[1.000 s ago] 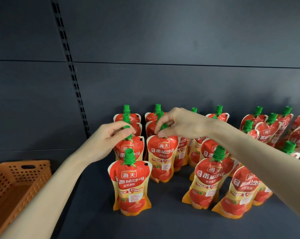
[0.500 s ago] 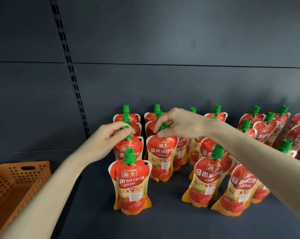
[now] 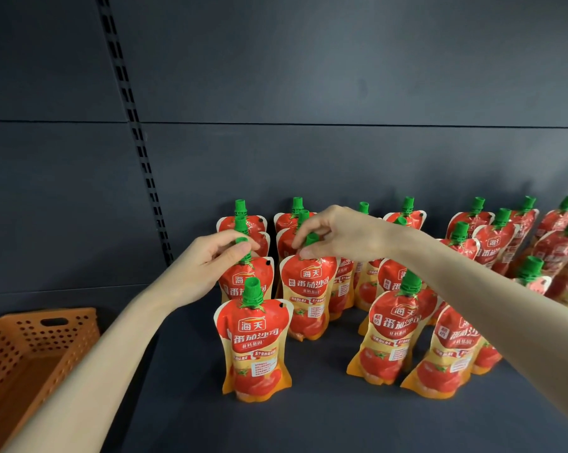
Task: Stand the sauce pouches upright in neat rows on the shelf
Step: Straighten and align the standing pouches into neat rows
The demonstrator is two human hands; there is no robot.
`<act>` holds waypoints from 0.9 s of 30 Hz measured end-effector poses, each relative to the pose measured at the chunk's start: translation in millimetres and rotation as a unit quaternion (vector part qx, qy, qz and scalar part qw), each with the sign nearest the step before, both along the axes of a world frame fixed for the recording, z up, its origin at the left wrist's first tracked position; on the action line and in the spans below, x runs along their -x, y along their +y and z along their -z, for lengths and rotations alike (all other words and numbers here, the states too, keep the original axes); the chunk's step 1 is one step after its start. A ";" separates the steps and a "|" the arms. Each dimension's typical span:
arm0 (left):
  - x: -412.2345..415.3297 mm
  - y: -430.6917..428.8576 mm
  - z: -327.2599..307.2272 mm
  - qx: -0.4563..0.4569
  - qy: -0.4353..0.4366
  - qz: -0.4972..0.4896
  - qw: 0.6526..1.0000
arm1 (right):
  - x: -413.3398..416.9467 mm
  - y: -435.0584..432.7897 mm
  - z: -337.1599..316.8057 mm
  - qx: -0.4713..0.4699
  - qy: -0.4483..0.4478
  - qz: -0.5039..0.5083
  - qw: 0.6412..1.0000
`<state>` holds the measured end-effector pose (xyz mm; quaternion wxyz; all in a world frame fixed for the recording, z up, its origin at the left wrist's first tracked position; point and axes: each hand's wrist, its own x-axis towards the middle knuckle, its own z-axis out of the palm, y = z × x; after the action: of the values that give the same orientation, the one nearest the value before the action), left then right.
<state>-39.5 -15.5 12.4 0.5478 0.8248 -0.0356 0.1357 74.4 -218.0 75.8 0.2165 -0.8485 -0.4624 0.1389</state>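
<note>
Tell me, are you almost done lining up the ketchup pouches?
Partway. Done: most pouches stand on the shelf, like the front left pouch. In hand: the left hand pinches the green cap of the left-column pouch, and the right hand pinches the neighbouring pouch by its cap. Left: the leaning front pouches on the right sit out of line, and the far-right group looks uneven.

Red-and-yellow sauce pouches (image 3: 392, 335) with green screw caps are stood upright on the dark shelf (image 3: 308, 426), bunched toward its back edge in uneven rows. A front pouch (image 3: 255, 348) is set alone nearest the front edge. Behind it, two are pinched at the cap: left pouch (image 3: 248, 282) by the left hand (image 3: 207, 266), right pouch (image 3: 308, 289) by the right hand (image 3: 344, 237).
</note>
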 end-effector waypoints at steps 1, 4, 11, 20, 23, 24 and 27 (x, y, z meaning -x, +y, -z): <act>0.8 -0.5 -1.1 0.000 0.000 0.000 1.000 | 0.2 -0.3 0.5 -0.004 0.000 0.002 1.000; 4.3 -1.6 -6.7 -0.011 -0.019 -0.007 1.000 | 1.3 -2.2 0.5 -0.035 0.004 0.022 0.999; 19.6 -7.6 -16.1 -0.051 -0.122 -0.083 0.988 | 15.7 -26.2 -5.9 -0.136 -0.052 0.050 0.988; 68.8 -55.4 6.0 -0.030 -0.132 -0.146 0.980 | 39.8 -101.9 -4.3 -0.029 -0.063 0.047 0.996; 78.4 -75.6 15.8 0.039 -0.087 -0.146 0.985 | 45.4 -118.6 -0.2 0.047 -0.121 0.052 0.990; 79.3 -81.5 20.3 0.047 -0.077 -0.150 0.985 | 46.7 -121.1 1.3 0.053 -0.128 0.055 0.989; 78.1 -88.3 29.8 0.043 -0.076 -0.187 0.979 | 50.3 -119.2 3.4 0.001 -0.126 0.051 0.991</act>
<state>-117.6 -103.8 -17.4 0.5437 0.7796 0.0833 0.2994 24.1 -337.2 72.4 0.1621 -0.8820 -0.4421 0.0201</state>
